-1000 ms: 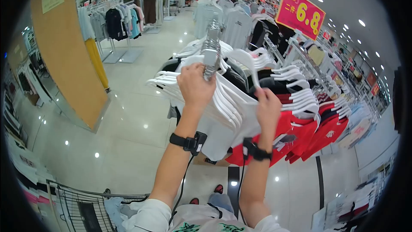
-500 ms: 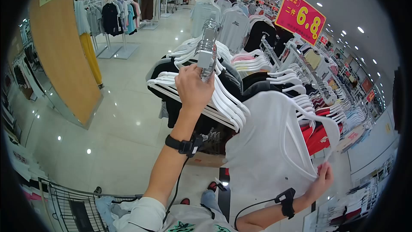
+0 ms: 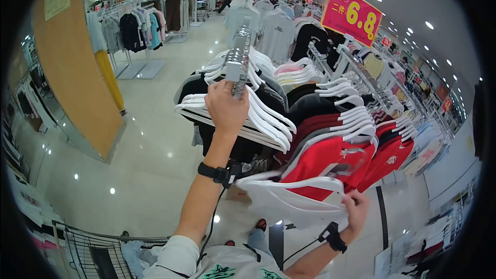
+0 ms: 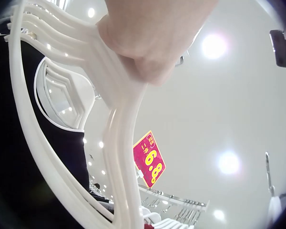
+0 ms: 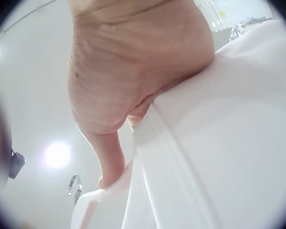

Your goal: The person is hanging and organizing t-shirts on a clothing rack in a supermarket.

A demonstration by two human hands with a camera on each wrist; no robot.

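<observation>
My left hand (image 3: 227, 107) grips the tops of a bunch of white hangers (image 3: 268, 121), just below their metal hooks (image 3: 238, 54). In the left wrist view, that hand (image 4: 155, 38) closes on the necks of the stacked hangers (image 4: 121, 143), beside black cloth (image 4: 9, 129). Low in front of the body, my right hand (image 3: 356, 211) holds a white shirt (image 3: 289, 206) on a white hanger (image 3: 310, 182), at its right end. The right wrist view shows this hand (image 5: 138, 67) against the shirt (image 5: 229, 124), one finger touching the hanger (image 5: 88, 202).
Red shirts (image 3: 323, 160) and dark ones hang right of the bunch, under a price sign (image 3: 352, 14). A wire cart (image 3: 88, 248) with clothes stands at lower left. A tan pillar (image 3: 72, 67) rises at left, with clothing racks behind.
The white shirt has come away from the bunch of hangers with my right hand, swinging out right, then lower and flatter in front of me. My left hand keeps its grip on the bunch.
</observation>
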